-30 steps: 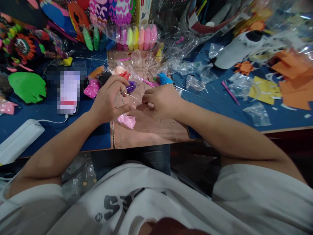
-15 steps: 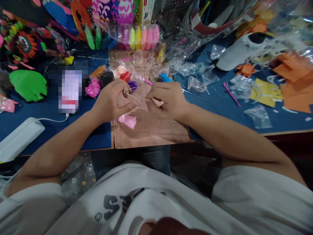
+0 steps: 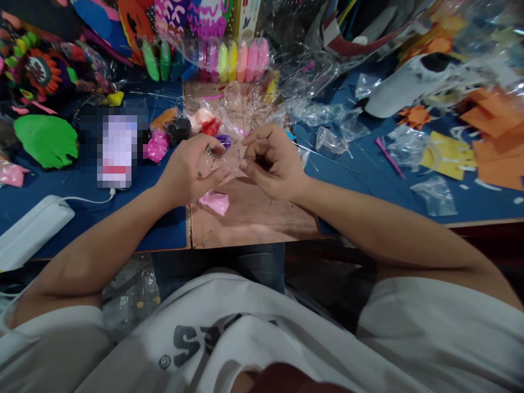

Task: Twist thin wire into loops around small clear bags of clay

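My left hand (image 3: 182,170) is curled over the board with thumb and fingers closed around a thin, shiny wire ring (image 3: 238,157). At the ring's right edge, my right hand (image 3: 276,162) has its thumb and index finger almost together, seemingly pinching the wire; the exact contact is too fine to see. Behind the ring lies a purple lump of clay (image 3: 225,142), with a red lump (image 3: 211,127) farther back. A pink piece in wrapping (image 3: 215,202) rests below the left hand. Both hands are above a brown board (image 3: 254,224).
To the left are a phone (image 3: 118,150) on a cable, a white power bank (image 3: 36,232) and flat green clay (image 3: 47,143). Coloured clay sticks (image 3: 232,61) stand at the back. Clear wrappers (image 3: 331,141), a pink stick (image 3: 389,157) and orange sheets (image 3: 497,158) lie to the right.
My right hand has turned slightly and shifted toward the ring, its fingers loosening from a tighter curl. The left hand stays nearly in place; the wire ring now shows more plainly.
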`<state>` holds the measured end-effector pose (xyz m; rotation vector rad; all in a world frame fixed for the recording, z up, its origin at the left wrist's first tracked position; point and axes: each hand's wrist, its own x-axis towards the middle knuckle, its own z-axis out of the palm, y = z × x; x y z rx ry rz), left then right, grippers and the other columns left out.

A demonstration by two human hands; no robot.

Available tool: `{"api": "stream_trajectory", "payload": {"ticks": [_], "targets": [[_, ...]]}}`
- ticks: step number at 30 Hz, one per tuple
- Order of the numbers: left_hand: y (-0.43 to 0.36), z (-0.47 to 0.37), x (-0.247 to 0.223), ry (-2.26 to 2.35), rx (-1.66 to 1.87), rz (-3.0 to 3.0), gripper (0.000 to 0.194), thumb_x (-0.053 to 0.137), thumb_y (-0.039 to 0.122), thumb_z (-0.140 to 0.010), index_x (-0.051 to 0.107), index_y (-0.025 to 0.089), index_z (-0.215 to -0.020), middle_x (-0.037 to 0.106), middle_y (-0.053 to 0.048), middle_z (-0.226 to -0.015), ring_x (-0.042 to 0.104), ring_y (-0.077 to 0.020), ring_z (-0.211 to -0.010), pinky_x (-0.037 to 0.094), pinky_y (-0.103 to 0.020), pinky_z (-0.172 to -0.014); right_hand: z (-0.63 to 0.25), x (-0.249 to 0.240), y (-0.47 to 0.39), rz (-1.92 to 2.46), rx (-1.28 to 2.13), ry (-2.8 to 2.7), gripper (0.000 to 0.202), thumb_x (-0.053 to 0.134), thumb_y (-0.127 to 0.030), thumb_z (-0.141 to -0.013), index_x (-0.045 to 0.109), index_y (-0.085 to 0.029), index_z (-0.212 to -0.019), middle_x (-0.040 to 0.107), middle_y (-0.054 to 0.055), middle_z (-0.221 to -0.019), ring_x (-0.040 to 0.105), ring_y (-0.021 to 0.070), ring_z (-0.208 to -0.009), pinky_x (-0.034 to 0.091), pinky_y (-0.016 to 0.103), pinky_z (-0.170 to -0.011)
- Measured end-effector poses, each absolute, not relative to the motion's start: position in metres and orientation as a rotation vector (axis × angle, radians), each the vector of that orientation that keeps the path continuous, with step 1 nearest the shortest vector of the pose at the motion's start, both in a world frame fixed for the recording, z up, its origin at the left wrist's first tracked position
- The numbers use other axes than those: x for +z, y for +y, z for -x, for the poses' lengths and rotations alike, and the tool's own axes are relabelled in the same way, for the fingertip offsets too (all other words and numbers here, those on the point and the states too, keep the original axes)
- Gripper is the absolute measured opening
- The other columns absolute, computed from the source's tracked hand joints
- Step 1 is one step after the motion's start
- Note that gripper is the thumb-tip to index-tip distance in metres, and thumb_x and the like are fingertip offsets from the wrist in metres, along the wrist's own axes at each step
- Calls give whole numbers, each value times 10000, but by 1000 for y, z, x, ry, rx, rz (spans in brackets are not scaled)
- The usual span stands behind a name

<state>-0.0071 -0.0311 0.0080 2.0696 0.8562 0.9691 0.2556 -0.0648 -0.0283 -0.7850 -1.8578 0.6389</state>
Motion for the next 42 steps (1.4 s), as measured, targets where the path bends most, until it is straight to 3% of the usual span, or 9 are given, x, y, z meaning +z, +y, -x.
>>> {"api": "stream_trajectory", "payload": {"ticks": [6, 17, 19, 23, 25, 29, 35, 39, 42], "targets": [[-30, 9, -1, 731, 999, -2241, 382, 904, 540, -1008, 784, 236, -1205, 848, -126, -1229, 804, -359, -1175, 581, -507, -1097, -244, -38, -66, 547, 777, -1732, 168, 491, -376, -1248, 475, -315, -1403, 603, -42, -932, 606, 184, -722, 564, 344, -684], [-21, 13, -14, 749, 1076, -2450, 510, 718, 731, -1151, 734, 251, -1324, 851, -112, -1246, 817, -337, -1162, 627, -521, -1004, -242, -43, -57, 495, 701, -1643, 293, 734, -540, -1246, 534, -354, -1352, 733, -24, -993, 718, 190, -804, 686, 367, -734], [-16, 14, -19, 732, 1111, -2409, 593, 760, 773, -1122, 704, 271, -1434, 845, -106, -1291, 815, -326, -1136, 635, -518, -1008, -243, -42, -57, 523, 732, -1629, 307, 760, -565, -1231, 561, -350, -1322, 759, -21, -1006, 751, 194, -827, 708, 382, -758], [-11, 15, -25, 657, 1078, -2395, 877, 783, 809, -1097, 495, 306, -1756, 812, -105, -1461, 807, -310, -1132, 622, -533, -1062, -244, -42, -55, 598, 789, -1602, 333, 795, -593, -1206, 606, -326, -1262, 789, -6, -1027, 788, 201, -869, 729, 388, -783], [-14, 16, -24, 697, 1009, -2498, 802, 675, 800, -1161, 531, 292, -1764, 792, -127, -1524, 778, -359, -1278, 568, -589, -1154, -243, -42, -55, 600, 793, -1582, 331, 807, -584, -1200, 619, -316, -1251, 798, -2, -1034, 790, 199, -866, 729, 383, -788], [-21, 13, -18, 743, 1042, -2575, 665, 613, 822, -1178, 753, 301, -1567, 764, -149, -1536, 696, -431, -1451, 510, -644, -1223, -240, -42, -57, 591, 814, -1553, 311, 837, -545, -1186, 646, -304, -1234, 815, 5, -1048, 797, 193, -873, 719, 363, -797], [-20, 7, -16, 555, 1216, -2380, 458, 613, 692, -1245, 840, 318, -1384, 813, -122, -1372, 776, -338, -1309, 626, -574, -1137, -240, -40, -59, 584, 887, -1551, 308, 865, -533, -1166, 697, -284, -1236, 816, 7, -1004, 801, 189, -875, 703, 356, -812], [-18, 6, -21, 547, 1218, -2326, 432, 652, 645, -1253, 823, 302, -1452, 832, -100, -1518, 766, -321, -1448, 626, -583, -1251, -242, -38, -58, 576, 942, -1549, 331, 899, -547, -1139, 710, -284, -1209, 813, 13, -992, 793, 194, -865, 689, 352, -781], [-18, 6, -23, 555, 1193, -2309, 426, 652, 642, -1257, 837, 314, -1455, 846, -80, -1539, 790, -315, -1447, 650, -601, -1249, -243, -36, -59, 591, 963, -1544, 350, 920, -562, -1123, 719, -279, -1165, 798, 12, -990, 772, 188, -852, 678, 342, -773]]}}
